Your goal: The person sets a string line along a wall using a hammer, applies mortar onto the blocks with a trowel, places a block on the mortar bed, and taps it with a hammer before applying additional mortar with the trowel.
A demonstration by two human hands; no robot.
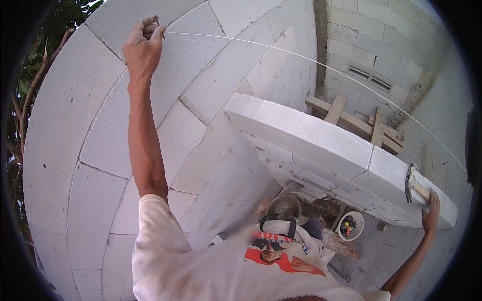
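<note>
Holding a thin dark pin [157,22] (too small to identify) clamped in the left grip [143,47], beside white string [326,66] trailing rightward. Probably light and stiff; best pinched mid-length. Far right, resting the right grip [431,213] by a hammer [420,190] on blocks [346,145]; cannot tell whether clamped.

Pretty bright overall, soft daylight, probably from above, with only gentle shadows on the pale block wall [110,145] at 9 o'clock. Crisp enough on the white string [371,90] around 2 o'clock. Noticeably dimmer near the bucket [358,232] at 4. Smeary blur by the shirt [163,241] toward 6, heavy fisheye bending, black corners, out-of-focus dark smudge [472,148] at 3.
</note>
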